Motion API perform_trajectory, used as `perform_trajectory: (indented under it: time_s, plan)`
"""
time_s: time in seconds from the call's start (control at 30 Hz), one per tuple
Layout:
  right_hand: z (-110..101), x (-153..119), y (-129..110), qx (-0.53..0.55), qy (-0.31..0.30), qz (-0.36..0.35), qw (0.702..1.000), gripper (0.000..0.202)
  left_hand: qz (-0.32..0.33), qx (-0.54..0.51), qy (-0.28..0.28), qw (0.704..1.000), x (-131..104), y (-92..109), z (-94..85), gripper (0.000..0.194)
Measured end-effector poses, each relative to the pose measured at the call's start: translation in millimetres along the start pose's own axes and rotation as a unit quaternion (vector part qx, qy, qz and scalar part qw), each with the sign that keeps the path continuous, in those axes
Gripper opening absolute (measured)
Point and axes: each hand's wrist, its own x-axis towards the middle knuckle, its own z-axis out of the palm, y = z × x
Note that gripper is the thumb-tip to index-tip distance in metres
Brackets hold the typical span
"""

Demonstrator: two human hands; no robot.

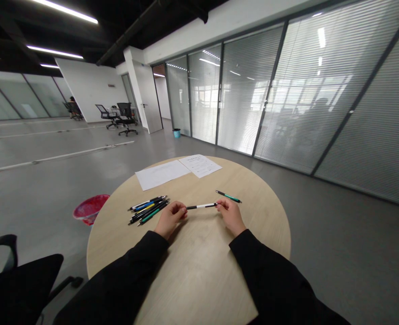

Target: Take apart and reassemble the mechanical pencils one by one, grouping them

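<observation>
A white and black pen is held lengthwise between my two hands over the round wooden table. My left hand pinches its dark end, and my right hand pinches the other end. Just left of my left hand lies a pile of several pens, in black, white, blue, yellow and green. A single green and black pen rests on the table just beyond my right hand.
Two sheets of paper, one blank-looking and one printed, lie at the table's far edge. A red bin stands left of the table, with a black chair nearer me. Glass partitions run along the right.
</observation>
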Motion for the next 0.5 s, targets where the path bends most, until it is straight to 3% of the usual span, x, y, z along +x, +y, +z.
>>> perform_trajectory:
  time_s: [0.5]
  plan:
    - [-1.0, -1.7, -4.1, 0.018, -0.009, 0.014, 1.0, 0.021, 0.009, 0.012, -0.001, 1.0, 0.5, -0.3, 0.3, 0.031]
